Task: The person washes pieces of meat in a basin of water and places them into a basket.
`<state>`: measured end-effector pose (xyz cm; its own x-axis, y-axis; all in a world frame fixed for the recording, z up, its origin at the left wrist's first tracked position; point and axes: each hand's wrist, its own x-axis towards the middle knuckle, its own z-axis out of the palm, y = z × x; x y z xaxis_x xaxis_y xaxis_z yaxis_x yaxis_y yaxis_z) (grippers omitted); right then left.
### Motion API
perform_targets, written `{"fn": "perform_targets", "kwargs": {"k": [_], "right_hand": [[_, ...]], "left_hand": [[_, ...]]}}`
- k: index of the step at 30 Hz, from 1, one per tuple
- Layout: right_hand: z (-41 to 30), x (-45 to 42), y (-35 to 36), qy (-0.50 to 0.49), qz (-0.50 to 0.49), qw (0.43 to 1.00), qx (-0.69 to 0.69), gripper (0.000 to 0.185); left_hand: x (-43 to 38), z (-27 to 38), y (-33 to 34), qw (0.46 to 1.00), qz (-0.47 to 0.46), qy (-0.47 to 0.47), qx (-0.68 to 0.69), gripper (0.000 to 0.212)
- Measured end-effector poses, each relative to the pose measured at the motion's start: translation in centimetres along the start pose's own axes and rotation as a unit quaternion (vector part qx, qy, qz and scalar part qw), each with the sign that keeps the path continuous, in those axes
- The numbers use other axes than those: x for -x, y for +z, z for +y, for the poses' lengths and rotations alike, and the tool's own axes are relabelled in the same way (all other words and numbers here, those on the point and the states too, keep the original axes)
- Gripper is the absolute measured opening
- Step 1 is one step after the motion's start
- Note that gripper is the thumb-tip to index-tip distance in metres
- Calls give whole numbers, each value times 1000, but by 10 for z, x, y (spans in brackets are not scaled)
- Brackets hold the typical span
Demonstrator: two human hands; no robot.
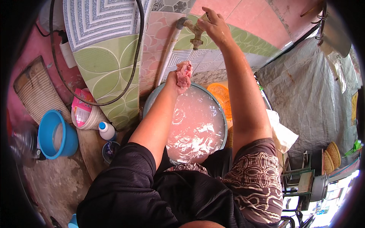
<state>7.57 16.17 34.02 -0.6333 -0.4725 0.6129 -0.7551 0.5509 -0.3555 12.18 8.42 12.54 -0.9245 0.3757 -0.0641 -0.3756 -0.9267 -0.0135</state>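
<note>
My left hand [174, 82] holds a piece of raw meat [184, 74] under the spout of a wall tap [196, 40], above the near-full round tub. My right hand [216, 27] is up at the tap, its thumb and fingers around the handle. A thin stream of water seems to fall from the spout to the meat. The large grey-green tub [224, 128] below holds cloudy pinkish water with ripples on its surface. A pale pipe [170, 54] runs down the tiled wall to the left of the tap.
An orange plastic basket [221, 95] stands behind the tub at the right. To the left are a blue bucket [63, 139], a white bottle with a blue cap [107, 130], a small dark bowl [110, 151] and a ribbed washboard [42, 88]. A black hose [85, 100] hangs in front of the wall.
</note>
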Motion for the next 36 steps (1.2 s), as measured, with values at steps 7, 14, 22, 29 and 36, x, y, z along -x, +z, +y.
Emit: {"fn": "perform_targets", "kwargs": {"k": [7, 14, 22, 29, 36], "right_hand": [[0, -4, 1, 15, -21, 992, -126, 38], [8, -8, -2, -9, -74, 987, -143, 44], [41, 78, 42, 129, 58, 973, -183, 49], [30, 150, 68, 331, -111, 803, -483, 45], [63, 155, 100, 215, -25, 854, -474, 43]], "left_hand": [[3, 9, -3, 999, 40, 37, -3, 28], [6, 0, 10, 997, 48, 35, -39, 32], [25, -9, 31, 991, 34, 65, -112, 35], [21, -7, 12, 933, 102, 93, -331, 22], [41, 9, 31, 944, -24, 122, -305, 53]]}}
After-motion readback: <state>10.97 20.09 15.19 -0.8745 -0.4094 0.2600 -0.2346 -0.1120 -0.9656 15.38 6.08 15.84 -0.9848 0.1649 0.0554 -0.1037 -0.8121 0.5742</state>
